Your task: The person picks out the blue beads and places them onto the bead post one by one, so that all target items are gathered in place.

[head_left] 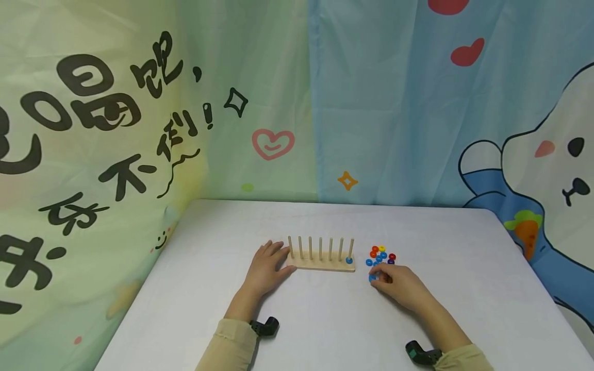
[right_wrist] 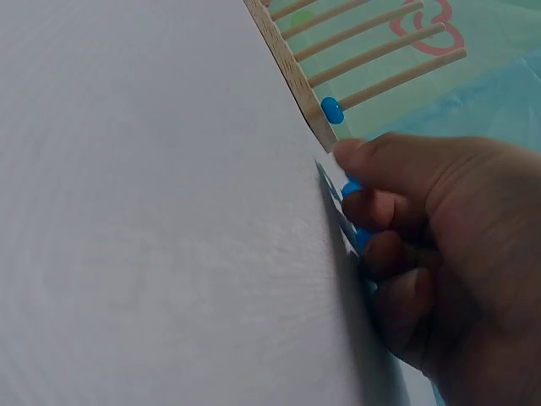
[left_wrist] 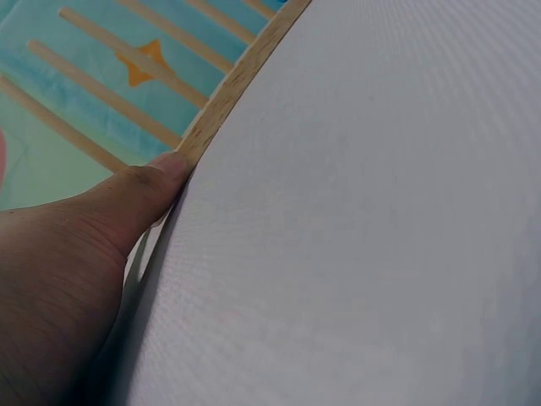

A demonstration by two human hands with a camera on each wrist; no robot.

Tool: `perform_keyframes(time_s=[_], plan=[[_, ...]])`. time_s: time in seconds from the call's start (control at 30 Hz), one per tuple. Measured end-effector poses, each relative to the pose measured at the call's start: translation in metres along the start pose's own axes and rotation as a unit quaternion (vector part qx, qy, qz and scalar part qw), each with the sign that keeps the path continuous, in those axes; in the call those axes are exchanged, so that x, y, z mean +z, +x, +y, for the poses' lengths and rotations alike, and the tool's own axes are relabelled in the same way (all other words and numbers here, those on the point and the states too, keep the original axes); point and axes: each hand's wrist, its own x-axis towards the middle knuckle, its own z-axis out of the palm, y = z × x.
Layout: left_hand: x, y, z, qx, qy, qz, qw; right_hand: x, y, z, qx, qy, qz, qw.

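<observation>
A wooden peg board [head_left: 325,265] with a row of upright pegs stands mid-table. One blue bead [head_left: 349,260] sits at the foot of its rightmost peg. My left hand [head_left: 266,270] holds the board's left end, the thumb [left_wrist: 169,165] at the front edge and the fingers at the end; their tips are partly hidden in the left wrist view. Right of the board, my right hand [head_left: 401,286] pinches a blue bead [right_wrist: 350,188] between thumb and forefinger, low over the table. Its other fingers are curled in.
Just beyond my right hand lies a loose group of beads: red [head_left: 375,249], yellow [head_left: 382,248], blue [head_left: 369,262] and a dark one [head_left: 391,261]. A white cloth [head_left: 334,319] covers the table. Printed curtains [head_left: 371,103] hang behind and at the left.
</observation>
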Motion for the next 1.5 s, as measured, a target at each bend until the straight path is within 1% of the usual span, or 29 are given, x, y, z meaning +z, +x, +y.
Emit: perform_keyframes(time_s=[0.17,0.33,0.53,0.7,0.83,1.03,1.2,1.3,1.5], plan=[[0.001,-0.001,0.001,-0.003,-0.005,-0.002,1.0000,-0.005,-0.002,-0.005,-0.012,0.010,0.016,0.9998],[0.001,-0.001,0.001,0.000,-0.009,-0.006,0.9999,-0.021,-0.001,-0.015,-0.031,0.023,0.027,0.9989],[0.000,0.000,0.001,0.001,-0.008,0.000,1.0000,-0.044,0.013,-0.029,-0.059,0.036,0.055,0.9960],[-0.001,0.000,0.001,0.000,-0.012,-0.003,0.9999,-0.055,0.026,-0.038,-0.068,0.060,0.050,0.9946],[-0.002,0.000,0.001,0.003,-0.014,-0.002,0.9999,-0.059,0.032,-0.043,-0.062,0.075,0.042,0.9944],[-0.002,0.001,0.002,0.002,-0.015,0.001,0.9999,-0.062,0.039,-0.050,-0.059,0.078,0.041,0.9943],[-0.003,0.000,0.003,0.006,-0.016,0.012,0.9998,-0.062,0.045,-0.056,-0.073,0.092,0.037,0.9924],[-0.003,0.000,0.003,0.005,-0.018,0.010,0.9998,-0.060,0.048,-0.058,-0.079,0.097,0.032,0.9917],[-0.003,0.000,0.002,0.005,-0.018,0.010,0.9998,-0.056,0.051,-0.061,-0.091,0.077,0.031,0.9924]])
